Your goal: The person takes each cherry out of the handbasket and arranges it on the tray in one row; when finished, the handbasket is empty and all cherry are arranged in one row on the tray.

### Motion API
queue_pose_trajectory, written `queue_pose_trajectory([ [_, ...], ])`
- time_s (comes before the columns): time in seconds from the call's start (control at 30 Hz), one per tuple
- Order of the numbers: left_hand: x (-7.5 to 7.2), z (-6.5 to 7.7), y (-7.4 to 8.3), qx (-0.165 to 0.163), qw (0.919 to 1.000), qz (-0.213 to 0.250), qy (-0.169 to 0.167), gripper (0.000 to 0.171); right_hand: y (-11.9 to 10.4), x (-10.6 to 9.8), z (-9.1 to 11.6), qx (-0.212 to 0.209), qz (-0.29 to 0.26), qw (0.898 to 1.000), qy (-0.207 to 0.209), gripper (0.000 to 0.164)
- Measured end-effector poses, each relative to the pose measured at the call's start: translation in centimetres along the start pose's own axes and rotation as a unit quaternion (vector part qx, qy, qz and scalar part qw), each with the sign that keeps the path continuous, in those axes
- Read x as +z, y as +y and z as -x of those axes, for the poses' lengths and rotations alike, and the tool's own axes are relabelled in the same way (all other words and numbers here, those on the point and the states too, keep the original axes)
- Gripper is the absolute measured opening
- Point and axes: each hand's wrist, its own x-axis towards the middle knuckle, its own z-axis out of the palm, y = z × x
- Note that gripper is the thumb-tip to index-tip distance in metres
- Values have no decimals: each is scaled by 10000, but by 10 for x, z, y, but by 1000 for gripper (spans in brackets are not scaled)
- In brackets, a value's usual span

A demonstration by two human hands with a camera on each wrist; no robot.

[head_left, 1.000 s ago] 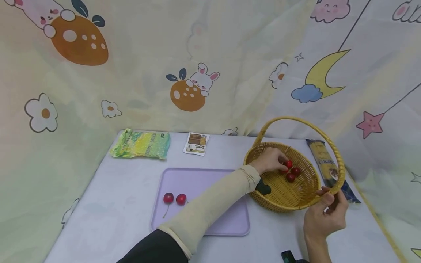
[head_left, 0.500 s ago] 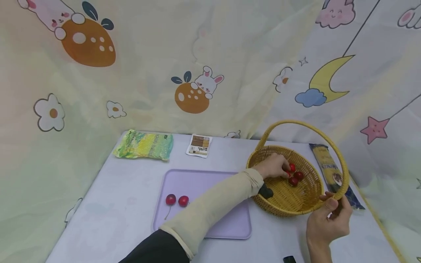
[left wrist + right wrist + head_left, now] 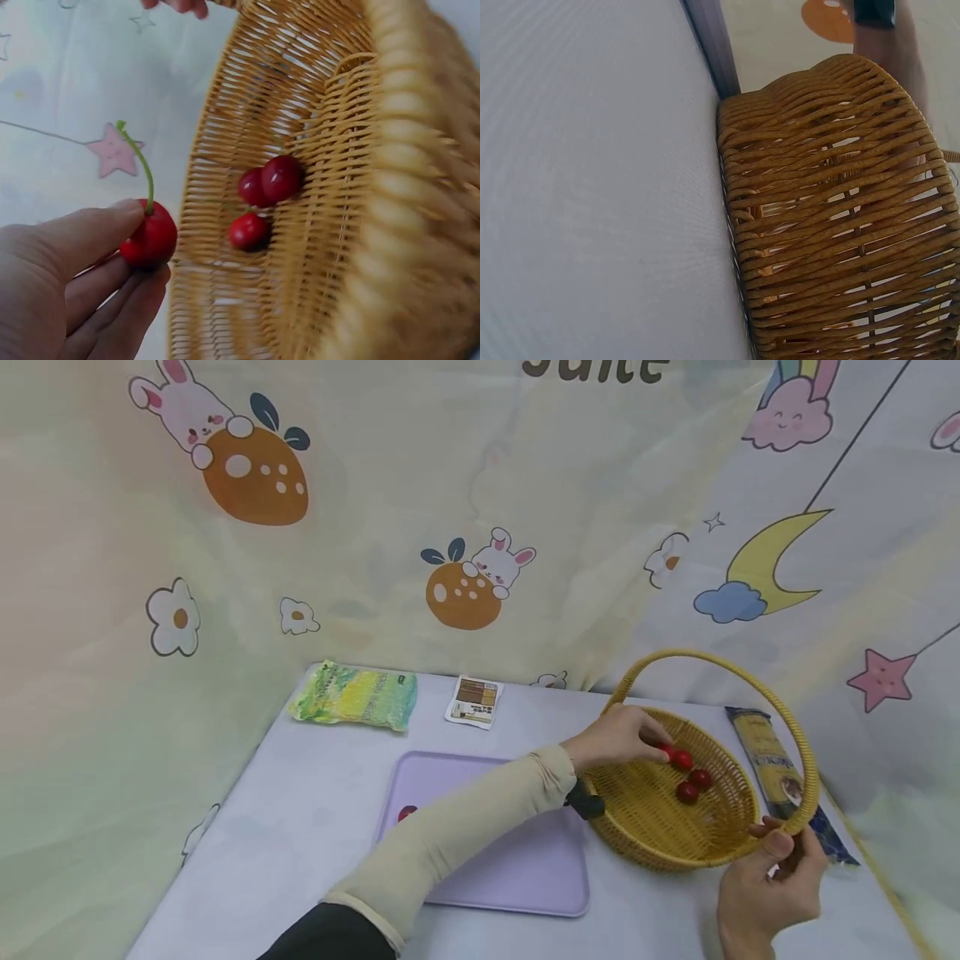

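Note:
My left hand pinches a red cherry by its body between thumb and fingers, its green stem pointing up. In the head view, hand and cherry are over the left part of a yellow wicker basket. Inside the basket lie three more cherries, grouped together toward its right side. My right hand grips the basket's near right rim at the foot of the arched handle. On the purple tray, one cherry peeks out past my left sleeve, which hides part of the tray.
Along the back of the white table lie a green-yellow packet and a small white-brown sachet. A gold-and-blue packet lies right behind the basket. A printed cloth hangs behind the table.
My left hand has drawn up and left from the cherries in the basket, holding one. My sleeve now covers one of the two tray cherries seen before. The head view has shifted; my right hand keeps its grip.

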Motion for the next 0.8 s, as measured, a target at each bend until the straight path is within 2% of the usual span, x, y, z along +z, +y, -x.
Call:
queue_pose_trajectory([
  [0.2,-23,35,-5,292,9994,-130,-117,25,6,-3,2,271,280,9992,-112,29],
  [0.33,-43,70,-13,535,9980,-244,-230,24,10,-5,6,481,331,9982,-106,29],
  [0.43,-55,99,-21,582,9978,-183,-273,24,11,-7,8,714,536,9960,-75,30],
  [0.63,-73,154,-41,437,9986,-210,-217,25,6,-11,7,1050,1124,9880,-146,31],
  [0.8,-81,190,-54,229,9991,-273,-234,27,-4,-8,4,1259,1235,9841,-212,32],
])
